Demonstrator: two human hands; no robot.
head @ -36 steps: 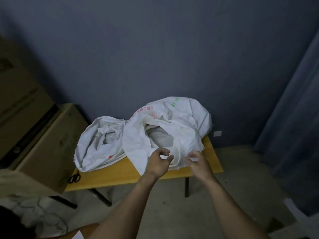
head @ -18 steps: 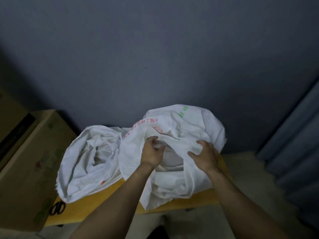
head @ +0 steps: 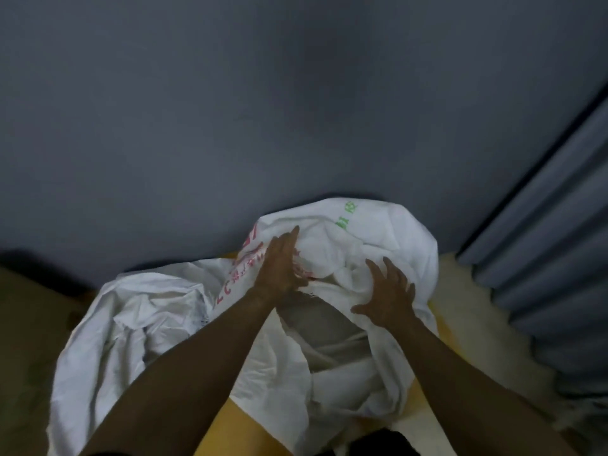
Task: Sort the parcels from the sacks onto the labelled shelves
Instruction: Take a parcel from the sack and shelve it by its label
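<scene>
Two white woven sacks lie on a yellow table (head: 227, 429). The right sack (head: 378, 232), printed in red and green, has its mouth open towards me, and the inside is shadowed so no parcel shows. My left hand (head: 281, 268) grips the upper rim of that mouth by the red print, fingers pointing up. My right hand (head: 386, 292) rests on the sack's right side with its fingers spread, holding nothing. The left sack (head: 131, 324) lies crumpled and slack beside my left forearm.
A grey wall (head: 296, 110) rises right behind the table. A grey curtain (head: 552, 241) hangs at the right. A brown cardboard box (head: 23, 340) stands at the left edge. Pale floor (head: 477, 340) shows right of the table.
I have come closer and now look down over the sacks. My left hand pushed the rim up and back, widening the mouth. My right hand slid farther onto the sack's right side.
</scene>
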